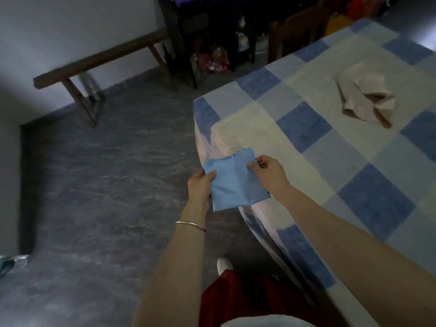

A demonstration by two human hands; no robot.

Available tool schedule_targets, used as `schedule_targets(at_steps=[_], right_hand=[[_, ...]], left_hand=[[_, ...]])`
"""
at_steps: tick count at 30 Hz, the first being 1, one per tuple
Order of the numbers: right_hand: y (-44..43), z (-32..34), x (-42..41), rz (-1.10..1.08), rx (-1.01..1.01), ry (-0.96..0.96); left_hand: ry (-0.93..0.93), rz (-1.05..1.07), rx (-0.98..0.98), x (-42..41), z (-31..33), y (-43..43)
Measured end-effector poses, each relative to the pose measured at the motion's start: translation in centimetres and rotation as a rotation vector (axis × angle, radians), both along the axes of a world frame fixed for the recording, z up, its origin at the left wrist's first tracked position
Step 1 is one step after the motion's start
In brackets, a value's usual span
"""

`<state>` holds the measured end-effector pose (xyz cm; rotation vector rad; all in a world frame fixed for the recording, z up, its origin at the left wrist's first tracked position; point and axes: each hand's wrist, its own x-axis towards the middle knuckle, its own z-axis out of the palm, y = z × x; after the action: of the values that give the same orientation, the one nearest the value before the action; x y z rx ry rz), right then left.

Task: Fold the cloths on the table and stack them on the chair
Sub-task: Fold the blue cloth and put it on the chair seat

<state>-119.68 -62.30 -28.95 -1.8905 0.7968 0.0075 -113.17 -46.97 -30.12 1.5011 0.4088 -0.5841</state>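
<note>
A folded light-blue cloth [233, 182] hangs in the air just off the near-left corner of the table [330, 147], which wears a blue and cream checked cover. My left hand [200, 185] grips the cloth's left edge, thumb on top. My right hand [267, 172] pinches its right edge. A crumpled beige cloth [368, 95] lies unfolded on the table at the far right. A dark wooden chair [297, 31] stands behind the table's far end, its seat hidden.
Grey floor spreads out to the left of the table. A wooden bench [99, 60] stands against the white wall at the back left. Dark shelving [203, 31] with bottles and clutter fills the back. My white shoe [224, 265] and red garment show below.
</note>
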Motion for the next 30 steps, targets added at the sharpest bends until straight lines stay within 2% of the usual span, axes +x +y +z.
schedule_targets(at_steps=[10, 15, 30], right_hand=[[10.3, 1.3, 7.6, 0.175, -0.026, -0.065], [15.8, 1.9, 10.3, 0.311, -0.113, -0.063], [31.6, 2.3, 16.9, 0.741, -0.138, -0.084]], left_hand=[[-0.028, 0.162, -0.031, 4.8, 1.5, 10.9], [-0.046, 0.205, -0.032, 5.6, 1.7, 17.0], [-0.057, 0.733, -0.010, 5.3, 1.4, 32.5]])
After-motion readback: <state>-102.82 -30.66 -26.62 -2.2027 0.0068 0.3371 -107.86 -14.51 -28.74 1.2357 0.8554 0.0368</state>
